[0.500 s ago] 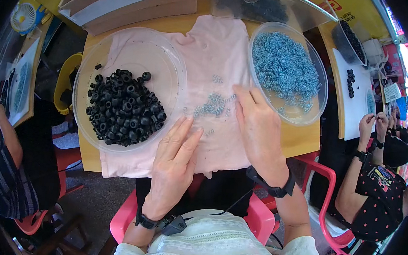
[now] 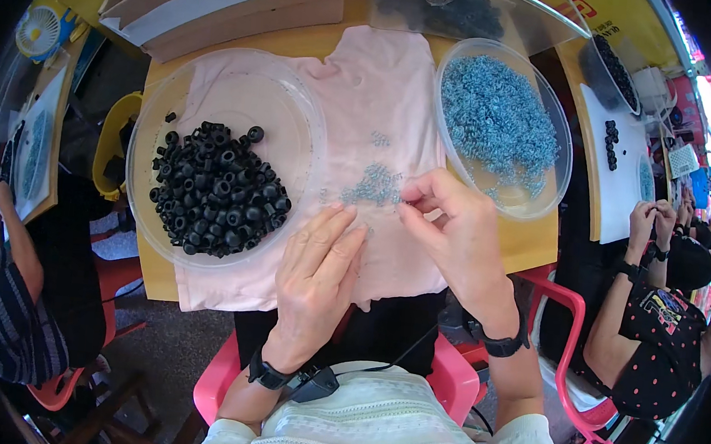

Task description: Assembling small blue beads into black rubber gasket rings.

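A small pile of bluish, shiny pieces that look like tiny coil springs lies on the pink cloth. At its right edge, the thumb and fingertips of my right hand are pinched together; whatever is between them is too small to make out. My left hand rests on the cloth just below the pile, fingers stretched out, nothing in it. To the left, a round clear tray holds a heap of black plastic barrel-shaped parts. Many more of the springs fill a clear tub at the right.
Behind the cloth stand a cardboard box and a clear bin with dark parts. The wooden table's edge runs near my right forearm. Other people work at tables on both sides.
My right hand has gone from outstretched fingers to a pinch at the pile's edge, its wrist shifting right. My left hand has slid slightly to the right.
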The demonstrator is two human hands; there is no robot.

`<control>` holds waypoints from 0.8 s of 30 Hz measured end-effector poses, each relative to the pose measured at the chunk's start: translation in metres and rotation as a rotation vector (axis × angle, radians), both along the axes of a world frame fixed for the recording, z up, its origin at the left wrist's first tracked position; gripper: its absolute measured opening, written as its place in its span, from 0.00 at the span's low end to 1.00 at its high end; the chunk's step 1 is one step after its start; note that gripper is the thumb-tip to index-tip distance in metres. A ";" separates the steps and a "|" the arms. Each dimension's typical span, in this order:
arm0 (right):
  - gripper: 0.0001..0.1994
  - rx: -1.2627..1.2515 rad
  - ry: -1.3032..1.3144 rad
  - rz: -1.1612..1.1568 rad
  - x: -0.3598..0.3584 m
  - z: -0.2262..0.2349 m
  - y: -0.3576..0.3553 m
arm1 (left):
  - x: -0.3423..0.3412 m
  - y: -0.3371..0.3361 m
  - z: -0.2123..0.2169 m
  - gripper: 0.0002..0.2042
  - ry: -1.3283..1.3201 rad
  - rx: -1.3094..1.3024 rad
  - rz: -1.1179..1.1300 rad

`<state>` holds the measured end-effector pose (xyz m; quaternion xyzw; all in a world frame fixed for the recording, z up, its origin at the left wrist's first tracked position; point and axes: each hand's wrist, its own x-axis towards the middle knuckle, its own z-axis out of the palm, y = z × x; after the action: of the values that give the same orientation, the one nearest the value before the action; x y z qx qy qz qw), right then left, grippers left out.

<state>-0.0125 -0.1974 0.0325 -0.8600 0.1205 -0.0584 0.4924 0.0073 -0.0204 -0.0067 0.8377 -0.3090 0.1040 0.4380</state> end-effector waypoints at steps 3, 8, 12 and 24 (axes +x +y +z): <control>0.05 0.228 0.056 0.019 -0.004 0.001 0.001 | 0.000 0.003 0.003 0.14 0.101 -0.090 -0.018; 0.04 0.606 0.175 0.060 -0.010 0.007 0.005 | 0.000 -0.001 0.018 0.14 0.516 -0.318 -0.061; 0.04 0.633 0.175 0.090 -0.010 0.005 0.006 | 0.000 0.002 0.009 0.12 0.626 -0.408 -0.059; 0.08 -0.007 -0.148 0.020 -0.008 -0.025 0.003 | -0.001 0.015 0.008 0.08 0.351 -0.063 0.034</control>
<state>-0.0204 -0.1947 0.0070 -0.8563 0.0749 -0.1174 0.4974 0.0060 -0.0052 0.0016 0.8339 -0.2103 -0.0267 0.5096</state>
